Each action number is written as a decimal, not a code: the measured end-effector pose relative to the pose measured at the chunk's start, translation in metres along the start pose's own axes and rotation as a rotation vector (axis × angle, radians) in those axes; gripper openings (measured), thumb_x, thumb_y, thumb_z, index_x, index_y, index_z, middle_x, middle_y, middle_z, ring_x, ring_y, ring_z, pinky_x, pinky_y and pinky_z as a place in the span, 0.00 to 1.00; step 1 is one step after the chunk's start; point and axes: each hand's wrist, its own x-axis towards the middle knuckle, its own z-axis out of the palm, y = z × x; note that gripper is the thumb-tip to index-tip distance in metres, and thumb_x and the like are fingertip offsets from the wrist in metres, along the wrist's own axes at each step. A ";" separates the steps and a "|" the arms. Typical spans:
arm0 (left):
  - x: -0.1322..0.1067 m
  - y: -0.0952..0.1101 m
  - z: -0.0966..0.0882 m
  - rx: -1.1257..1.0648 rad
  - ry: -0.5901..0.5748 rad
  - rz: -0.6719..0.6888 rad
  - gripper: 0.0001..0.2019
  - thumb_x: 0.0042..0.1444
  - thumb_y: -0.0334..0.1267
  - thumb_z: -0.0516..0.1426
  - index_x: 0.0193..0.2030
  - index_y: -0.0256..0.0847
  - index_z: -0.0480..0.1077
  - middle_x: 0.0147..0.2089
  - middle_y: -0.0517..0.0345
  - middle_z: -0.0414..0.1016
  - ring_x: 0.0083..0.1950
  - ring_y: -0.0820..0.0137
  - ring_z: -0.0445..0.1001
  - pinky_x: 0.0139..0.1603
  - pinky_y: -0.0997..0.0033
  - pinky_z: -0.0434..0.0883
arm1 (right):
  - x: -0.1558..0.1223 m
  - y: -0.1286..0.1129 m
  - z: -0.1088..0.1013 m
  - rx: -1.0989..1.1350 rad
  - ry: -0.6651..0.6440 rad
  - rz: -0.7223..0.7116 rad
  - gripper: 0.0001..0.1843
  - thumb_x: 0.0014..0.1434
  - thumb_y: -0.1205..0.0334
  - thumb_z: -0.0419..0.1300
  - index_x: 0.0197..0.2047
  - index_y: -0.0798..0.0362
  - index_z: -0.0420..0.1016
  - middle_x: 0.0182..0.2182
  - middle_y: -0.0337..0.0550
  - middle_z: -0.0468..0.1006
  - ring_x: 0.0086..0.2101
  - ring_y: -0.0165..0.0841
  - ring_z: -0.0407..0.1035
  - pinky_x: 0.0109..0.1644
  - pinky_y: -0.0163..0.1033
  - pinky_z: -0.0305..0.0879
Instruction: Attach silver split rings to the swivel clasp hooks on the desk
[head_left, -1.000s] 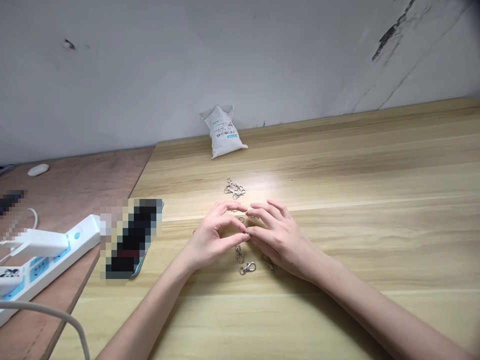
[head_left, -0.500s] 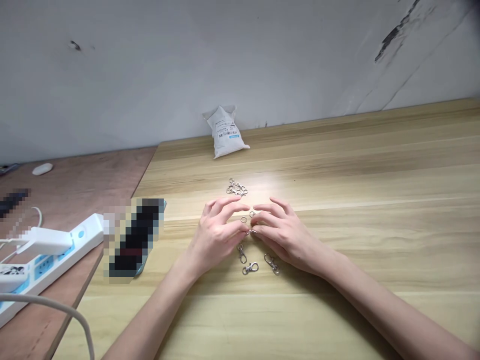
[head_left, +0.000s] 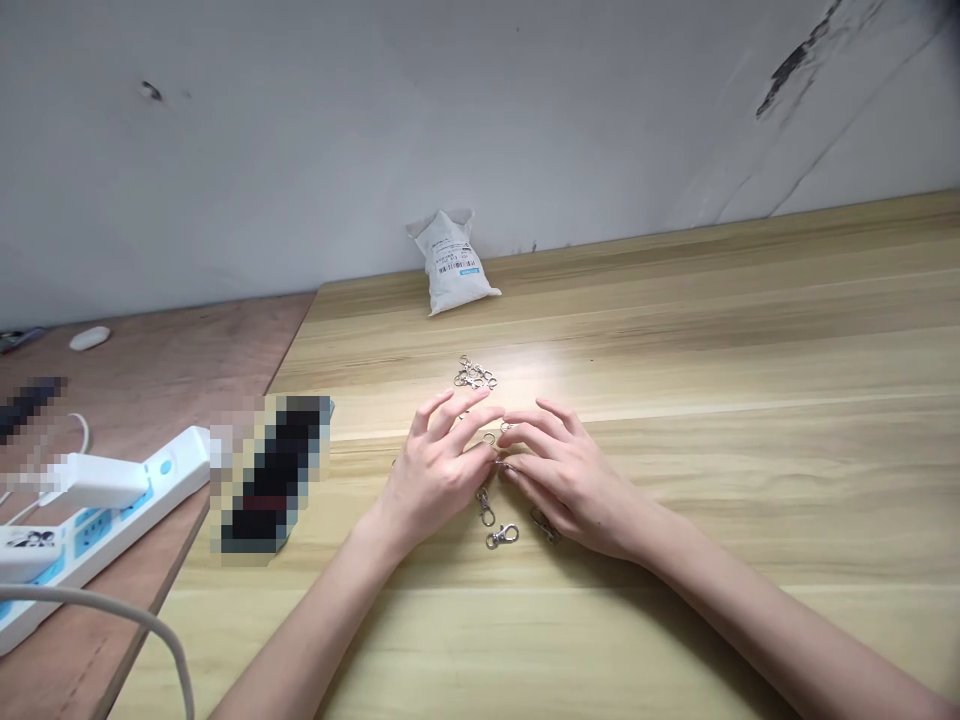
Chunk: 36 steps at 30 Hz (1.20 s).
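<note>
My left hand point(head_left: 435, 470) and my right hand point(head_left: 566, 475) meet over the light wooden table point(head_left: 675, 400), thumbs and forefingers pinched together on a small metal clasp point(head_left: 501, 463) between them. Loose silver lobster clasps point(head_left: 501, 536) lie just below the hands, one partly under my right palm. A small ring point(head_left: 488, 439) lies between my fingers. A pile of clasps and rings point(head_left: 474, 375) sits just beyond the fingertips.
A small white labelled bag point(head_left: 452, 262) leans against the wall at the back. A blurred-out dark object point(head_left: 270, 475) lies at the table's left edge. On the lower brown table to the left lie a white power strip point(head_left: 97, 520) with plugs, a cable point(head_left: 112, 625) and a small white object point(head_left: 88, 338).
Both hands stay pinched together over the same spot; the fingers have shifted slightly and the view has moved a little.
</note>
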 end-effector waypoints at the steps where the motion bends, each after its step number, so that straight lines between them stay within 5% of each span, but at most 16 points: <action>1: 0.000 0.000 0.001 -0.004 -0.009 -0.013 0.08 0.58 0.27 0.58 0.33 0.44 0.74 0.56 0.57 0.74 0.64 0.60 0.66 0.65 0.52 0.59 | 0.000 0.000 0.000 -0.004 0.006 0.004 0.11 0.66 0.69 0.51 0.41 0.52 0.75 0.45 0.46 0.77 0.57 0.39 0.63 0.64 0.56 0.53; 7: -0.003 -0.012 -0.005 -0.070 -0.084 -0.176 0.09 0.60 0.36 0.59 0.47 0.44 0.73 0.60 0.48 0.70 0.65 0.55 0.62 0.60 0.48 0.64 | -0.003 0.014 0.000 -0.072 0.097 0.145 0.11 0.66 0.65 0.52 0.36 0.52 0.75 0.43 0.48 0.76 0.54 0.42 0.64 0.61 0.57 0.55; 19: -0.010 -0.025 0.001 -0.139 -0.174 -0.188 0.12 0.60 0.37 0.59 0.51 0.46 0.73 0.60 0.48 0.67 0.64 0.55 0.62 0.59 0.47 0.65 | -0.006 0.021 0.005 -0.071 0.110 0.192 0.10 0.65 0.63 0.55 0.38 0.49 0.78 0.41 0.46 0.76 0.51 0.42 0.65 0.54 0.52 0.59; 28: -0.007 -0.018 0.005 -0.002 -0.120 -0.066 0.06 0.60 0.37 0.59 0.43 0.47 0.77 0.56 0.50 0.73 0.62 0.56 0.65 0.58 0.51 0.64 | -0.005 0.018 0.002 -0.052 0.061 0.195 0.11 0.63 0.64 0.56 0.47 0.48 0.77 0.44 0.48 0.74 0.51 0.43 0.64 0.57 0.55 0.57; 36: -0.003 -0.010 0.008 0.043 -0.088 -0.067 0.06 0.62 0.35 0.57 0.38 0.45 0.76 0.52 0.53 0.76 0.60 0.59 0.69 0.59 0.54 0.64 | 0.000 -0.015 0.005 -0.013 -0.017 -0.010 0.09 0.63 0.63 0.56 0.43 0.50 0.77 0.45 0.47 0.75 0.52 0.40 0.65 0.63 0.53 0.55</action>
